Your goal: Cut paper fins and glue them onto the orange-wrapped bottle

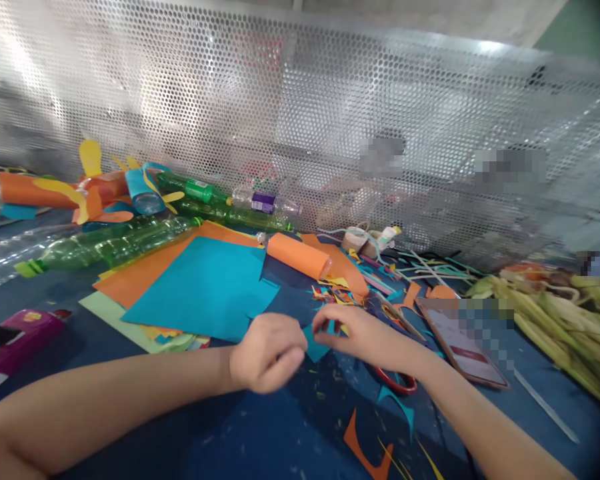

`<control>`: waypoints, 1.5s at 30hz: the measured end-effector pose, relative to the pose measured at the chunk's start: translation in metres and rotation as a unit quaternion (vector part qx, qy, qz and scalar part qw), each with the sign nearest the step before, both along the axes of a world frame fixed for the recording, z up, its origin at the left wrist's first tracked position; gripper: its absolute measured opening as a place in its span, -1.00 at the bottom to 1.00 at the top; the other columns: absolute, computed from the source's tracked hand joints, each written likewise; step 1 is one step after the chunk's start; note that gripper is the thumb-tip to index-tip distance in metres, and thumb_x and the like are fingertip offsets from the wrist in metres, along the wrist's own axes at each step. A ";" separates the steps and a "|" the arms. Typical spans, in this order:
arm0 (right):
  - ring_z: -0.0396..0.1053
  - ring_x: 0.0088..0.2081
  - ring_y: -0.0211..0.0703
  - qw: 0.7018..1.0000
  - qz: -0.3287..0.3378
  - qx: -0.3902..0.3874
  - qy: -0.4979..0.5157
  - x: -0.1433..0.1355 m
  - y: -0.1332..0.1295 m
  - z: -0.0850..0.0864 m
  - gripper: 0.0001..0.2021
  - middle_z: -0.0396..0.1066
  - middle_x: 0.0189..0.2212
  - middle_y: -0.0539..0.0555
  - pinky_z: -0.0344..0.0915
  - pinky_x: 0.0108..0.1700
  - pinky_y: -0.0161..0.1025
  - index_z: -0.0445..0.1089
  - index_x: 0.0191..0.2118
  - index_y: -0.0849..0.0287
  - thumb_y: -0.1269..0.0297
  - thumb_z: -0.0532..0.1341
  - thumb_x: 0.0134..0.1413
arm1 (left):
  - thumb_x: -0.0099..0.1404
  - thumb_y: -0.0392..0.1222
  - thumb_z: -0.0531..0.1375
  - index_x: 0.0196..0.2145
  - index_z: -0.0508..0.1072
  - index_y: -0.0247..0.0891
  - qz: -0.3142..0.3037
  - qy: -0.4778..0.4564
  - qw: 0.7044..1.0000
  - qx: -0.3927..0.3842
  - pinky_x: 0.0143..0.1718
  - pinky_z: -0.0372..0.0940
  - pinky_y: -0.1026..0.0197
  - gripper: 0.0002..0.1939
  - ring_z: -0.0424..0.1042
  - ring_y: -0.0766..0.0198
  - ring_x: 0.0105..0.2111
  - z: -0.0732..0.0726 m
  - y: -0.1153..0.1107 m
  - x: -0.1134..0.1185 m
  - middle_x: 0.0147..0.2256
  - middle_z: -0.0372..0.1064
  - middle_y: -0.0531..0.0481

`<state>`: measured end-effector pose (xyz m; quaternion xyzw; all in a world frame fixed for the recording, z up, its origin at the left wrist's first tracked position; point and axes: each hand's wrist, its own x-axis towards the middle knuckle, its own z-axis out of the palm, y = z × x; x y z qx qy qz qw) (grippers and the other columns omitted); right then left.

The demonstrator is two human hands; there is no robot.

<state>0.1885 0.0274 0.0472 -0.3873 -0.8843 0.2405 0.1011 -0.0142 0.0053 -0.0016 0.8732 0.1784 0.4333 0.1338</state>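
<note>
My left hand point(270, 353) is curled closed at the centre, its fingertips beside the left edge of a small blue paper piece point(317, 348). Whatever its fingers may pinch is hidden. Just right of it, my right hand point(360, 333) has thumb and fingers curved with a gap between them, over the right side of that piece. Behind my left hand lies a large blue sheet point(200, 287) on orange sheets point(130, 280). An orange-wrapped bottle point(299, 256) lies behind both hands. Red-handled scissors point(397, 383) are partly under my right forearm.
Green plastic bottles point(115, 243) and paper-decorated bottles point(40, 191) lie at the left, near a magenta device point(25, 340). A phone point(463, 347) and corn husks point(560, 320) lie at the right. Paper scraps point(367, 447) are in front. A perforated metal panel point(300, 100) stands behind.
</note>
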 end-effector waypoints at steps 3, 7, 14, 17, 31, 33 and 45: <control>0.19 0.02 -0.12 0.998 0.023 0.052 0.032 -0.001 0.001 -0.007 -0.68 0.31 -0.04 0.06 0.09 0.06 -0.12 0.26 0.01 0.06 0.39 0.06 0.13 | 0.35 -0.20 -0.23 -0.41 0.22 -0.26 0.095 -0.095 0.978 -0.162 -0.37 0.15 0.20 -0.69 0.21 0.27 -0.44 0.001 0.004 0.000 -0.47 0.19 -0.03; 0.17 0.03 -0.13 0.996 0.072 0.056 0.001 -0.006 -0.002 -0.020 -0.58 0.26 -0.02 0.08 0.08 0.09 -0.12 0.22 0.07 0.04 0.48 0.06 0.08 | 0.37 -0.14 -0.24 -0.35 0.21 -0.25 0.132 -0.156 0.950 -0.237 -0.34 0.15 0.22 -0.69 0.19 0.25 -0.37 -0.002 0.008 0.006 -0.42 0.15 -0.02; 0.26 -0.14 -0.16 0.997 0.067 0.042 0.002 -0.007 0.000 -0.017 -0.79 0.29 -0.23 0.06 0.17 -0.03 -0.22 0.41 -0.25 0.14 0.50 0.17 -0.04 | 0.38 -0.18 -0.24 -0.35 0.24 -0.25 0.096 -0.100 0.967 -0.214 -0.28 0.13 0.21 -0.68 0.20 0.24 -0.35 0.001 0.005 0.006 -0.40 0.18 -0.03; 0.28 -0.17 -0.17 0.998 0.057 0.003 0.019 -0.005 0.001 -0.011 -0.79 0.33 -0.26 0.03 0.20 -0.07 -0.23 0.38 -0.26 0.15 0.50 0.18 -0.07 | 0.38 -0.20 -0.24 -0.33 0.25 -0.25 0.083 -0.084 0.972 -0.205 -0.24 0.13 0.21 -0.69 0.20 0.25 -0.33 0.002 0.006 0.005 -0.39 0.18 -0.02; 0.35 -0.26 -0.23 0.954 0.066 -0.240 0.169 -0.004 0.006 -0.003 -0.80 0.42 -0.26 0.05 0.26 -0.18 -0.28 0.41 -0.20 0.19 0.31 0.17 0.02 | 0.38 -0.11 -0.24 -0.29 0.22 -0.23 0.108 -0.096 0.953 -0.267 -0.33 0.17 0.22 -0.68 0.19 0.25 -0.39 -0.001 0.013 0.010 -0.42 0.15 0.00; 0.36 -0.30 -0.24 0.952 0.050 -0.250 0.168 -0.007 0.003 -0.005 -0.81 0.43 -0.31 0.03 0.26 -0.23 -0.30 0.43 -0.22 0.18 0.28 0.18 0.00 | 0.38 -0.09 -0.24 -0.29 0.22 -0.22 0.114 -0.099 0.950 -0.275 -0.35 0.17 0.23 -0.69 0.18 0.26 -0.40 -0.002 0.014 0.011 -0.44 0.13 0.02; 0.33 -0.41 -0.26 0.958 0.020 -0.239 0.156 -0.018 -0.010 -0.015 -0.82 0.44 -0.43 0.01 0.23 -0.36 -0.36 0.47 -0.30 0.19 0.29 0.23 -0.08 | 0.38 -0.14 -0.22 -0.27 0.22 -0.22 0.130 -0.087 0.950 -0.269 -0.25 0.22 0.19 -0.72 0.26 0.25 -0.28 0.000 0.011 0.015 -0.34 0.21 -0.02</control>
